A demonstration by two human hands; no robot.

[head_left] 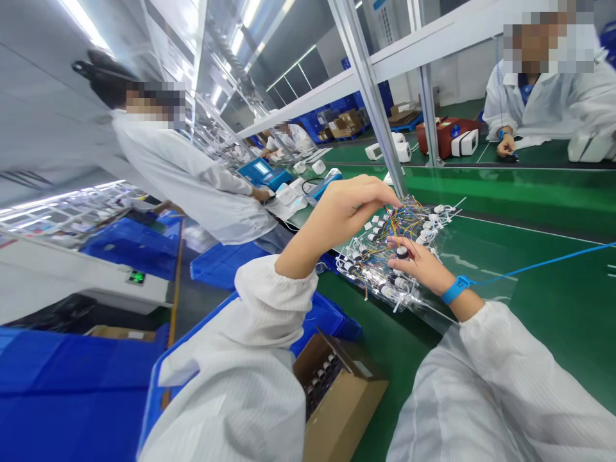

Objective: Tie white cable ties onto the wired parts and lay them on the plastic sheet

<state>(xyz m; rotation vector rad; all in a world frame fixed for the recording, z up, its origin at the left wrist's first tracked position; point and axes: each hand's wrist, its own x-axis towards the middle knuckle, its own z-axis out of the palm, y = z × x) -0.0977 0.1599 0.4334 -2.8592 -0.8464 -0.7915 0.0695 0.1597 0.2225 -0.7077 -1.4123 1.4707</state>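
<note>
My left hand [353, 208] is raised over the bench edge, its fingers pinched together at the top of some thin orange and yellow wires [393, 223]. Lower down, my right hand [421, 264], with a blue strap on the wrist, has its thumb and fingers around a small black-and-white cylindrical part [402, 253]. The wires seem to run down toward that part. Beneath and behind both hands lies a pile of similar wired parts [380, 282] with white connectors and clear plastic. The left fingertips are partly hidden.
A green bench [553, 276] with a metal post [380, 109] runs ahead. An open cardboard box [344, 410] holding rows of parts stands below, beside blue bins [332, 317]. One co-worker [192, 167] stands at left; another [543, 96] sits opposite. A blue cord [543, 262] stretches rightward.
</note>
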